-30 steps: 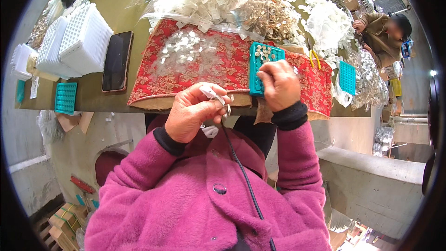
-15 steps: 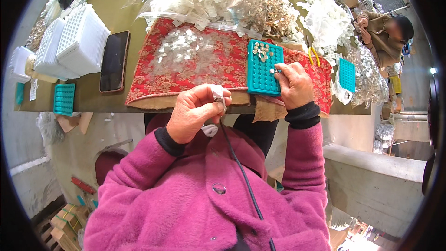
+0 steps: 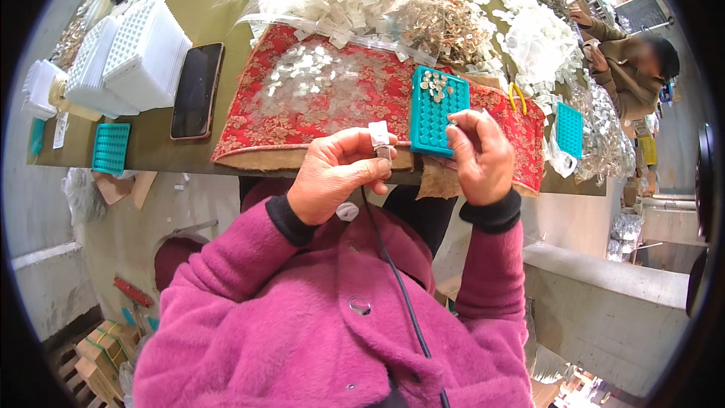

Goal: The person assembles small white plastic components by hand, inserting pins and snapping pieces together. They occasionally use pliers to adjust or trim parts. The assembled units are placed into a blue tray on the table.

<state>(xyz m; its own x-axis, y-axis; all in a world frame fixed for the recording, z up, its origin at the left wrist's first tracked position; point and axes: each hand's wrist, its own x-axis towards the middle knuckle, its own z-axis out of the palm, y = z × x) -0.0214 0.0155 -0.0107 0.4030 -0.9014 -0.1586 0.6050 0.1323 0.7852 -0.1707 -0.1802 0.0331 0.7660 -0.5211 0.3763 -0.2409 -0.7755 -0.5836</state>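
Left hand (image 3: 332, 177) pinches a small white tag with a metal end (image 3: 380, 138) between thumb and fingertips, just in front of the chest at the counter (image 3: 158, 155) edge. Right hand (image 3: 477, 153) is curled at the near corner of the teal tray (image 3: 436, 113); what its fingertips hold, if anything, is too small to tell. The piece looks light, stiff and slippery; grip it by the flat sides. Beyond the hands: red brocade cloth (image 3: 302, 117), loose white pieces (image 3: 302, 75), and, further left, a phone (image 3: 196, 91). A black cord (image 3: 393, 272) hangs below the left hand.

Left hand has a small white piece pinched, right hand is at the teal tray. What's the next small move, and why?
Probably bring the right hand back to the left hand: its fingertips seem to pinch a tiny part beside the teal tray, while the white piece waits upright.
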